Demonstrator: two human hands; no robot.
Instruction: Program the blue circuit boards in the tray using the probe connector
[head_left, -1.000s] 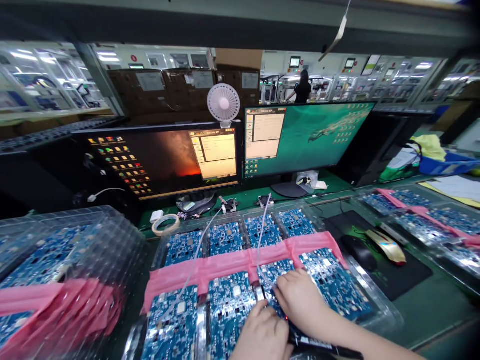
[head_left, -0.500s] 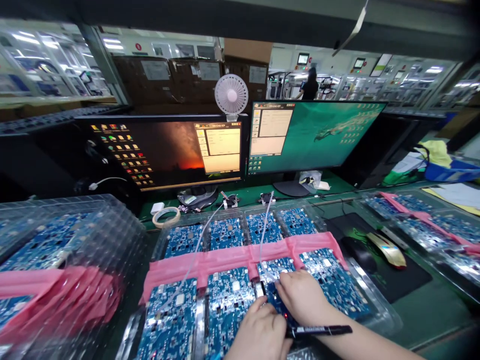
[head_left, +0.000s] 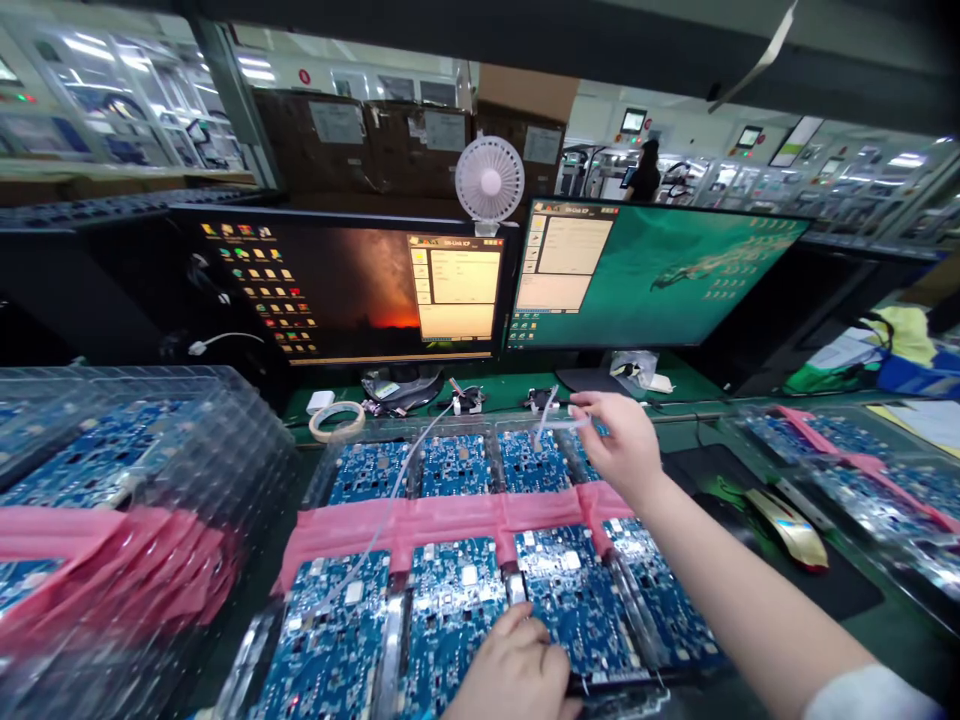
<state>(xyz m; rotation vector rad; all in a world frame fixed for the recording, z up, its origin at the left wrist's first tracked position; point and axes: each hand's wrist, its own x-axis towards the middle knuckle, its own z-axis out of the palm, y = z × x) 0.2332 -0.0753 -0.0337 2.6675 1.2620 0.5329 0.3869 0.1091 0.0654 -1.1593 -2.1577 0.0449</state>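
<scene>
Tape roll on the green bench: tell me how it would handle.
The tape roll is probably light, being a thin ring with a wide hole. It seems stiff, holding its round shape. Lying flat, it should slide if pushed, but might roll once on edge.

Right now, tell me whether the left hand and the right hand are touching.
Apart. The head view shows blue boards and pink tape in the gap between the left hand and the right hand.

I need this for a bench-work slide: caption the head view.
Left hand over blue circuit boards; right hand with a pale cable at its fingertips.
</scene>
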